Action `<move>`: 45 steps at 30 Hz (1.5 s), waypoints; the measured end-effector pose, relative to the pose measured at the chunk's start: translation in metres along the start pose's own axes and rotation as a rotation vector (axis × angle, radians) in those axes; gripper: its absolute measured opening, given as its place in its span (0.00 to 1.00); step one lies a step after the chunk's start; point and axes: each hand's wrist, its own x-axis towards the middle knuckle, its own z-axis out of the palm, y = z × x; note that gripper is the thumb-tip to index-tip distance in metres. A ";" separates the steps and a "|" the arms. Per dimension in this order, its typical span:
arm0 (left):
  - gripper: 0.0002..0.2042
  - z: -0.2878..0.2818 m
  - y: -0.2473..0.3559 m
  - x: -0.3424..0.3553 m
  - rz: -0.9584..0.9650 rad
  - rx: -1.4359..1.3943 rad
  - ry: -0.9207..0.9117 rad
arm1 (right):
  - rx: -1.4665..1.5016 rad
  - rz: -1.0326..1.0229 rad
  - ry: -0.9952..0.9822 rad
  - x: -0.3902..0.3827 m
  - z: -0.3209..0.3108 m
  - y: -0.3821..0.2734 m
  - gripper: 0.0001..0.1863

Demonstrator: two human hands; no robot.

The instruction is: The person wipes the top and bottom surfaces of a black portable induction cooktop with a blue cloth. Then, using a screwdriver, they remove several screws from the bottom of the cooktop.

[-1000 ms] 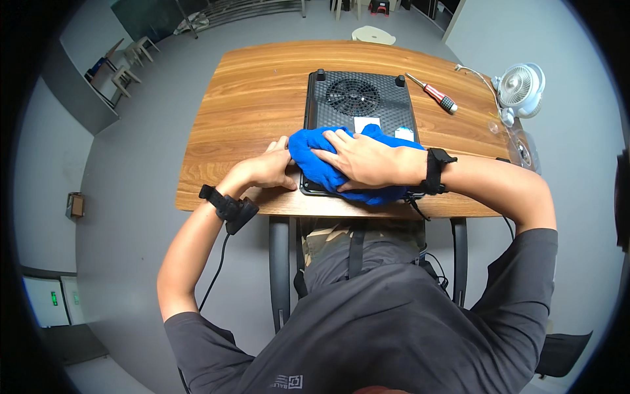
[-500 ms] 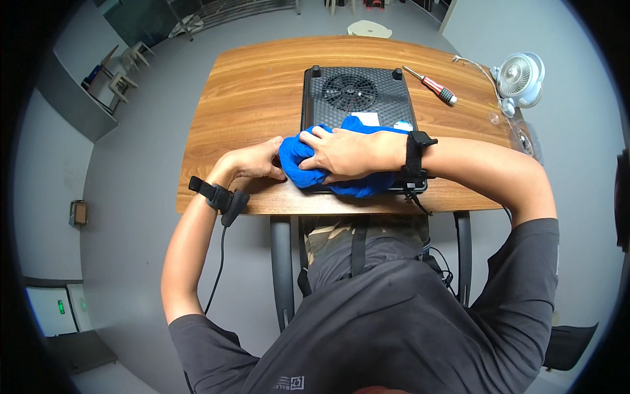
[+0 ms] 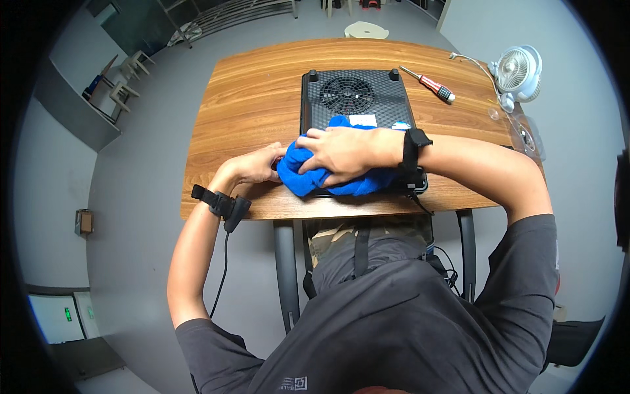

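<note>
An induction cooker (image 3: 387, 95) lies upside down on the wooden table, its black textured base and round fan grille facing up. Across its near part is a bunched blue cloth (image 3: 303, 178). My right hand (image 3: 348, 154) presses down on this cloth, fingers curled into its folds. At the cooker's near left corner, my left hand (image 3: 254, 164) has its fingers bent against the edge, beside the cloth. Their tips are partly hidden. The cloth and my right hand cover much of the cooker's near side.
Right of the cooker lies a screwdriver (image 3: 434, 88) with a red, white and black handle. A small white fan (image 3: 518, 69) and a clear plastic package (image 3: 525, 136) are at the table's right edge. Beyond the far edge stands a white stool (image 3: 366, 30).
The whole view has shifted slightly. My right hand and the blue cloth have moved only a little on the cooker; my left hand stays at its corner.
</note>
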 end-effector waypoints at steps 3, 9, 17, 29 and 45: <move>0.23 0.000 0.003 0.000 -0.010 -0.048 -0.003 | 0.026 0.027 -0.026 0.002 0.002 0.009 0.27; 0.22 0.001 0.001 0.001 0.026 -0.049 0.029 | 0.069 -0.011 -0.055 -0.002 -0.003 0.028 0.31; 0.31 0.001 0.001 0.006 -0.028 -0.056 0.006 | -0.056 0.104 -0.083 -0.024 -0.011 0.068 0.35; 0.44 0.006 -0.013 0.006 0.036 -0.069 0.021 | -0.035 0.589 -0.084 -0.094 -0.019 0.135 0.31; 0.47 0.005 0.000 0.009 0.067 -0.047 0.003 | 0.189 0.887 -0.178 -0.307 0.007 0.098 0.27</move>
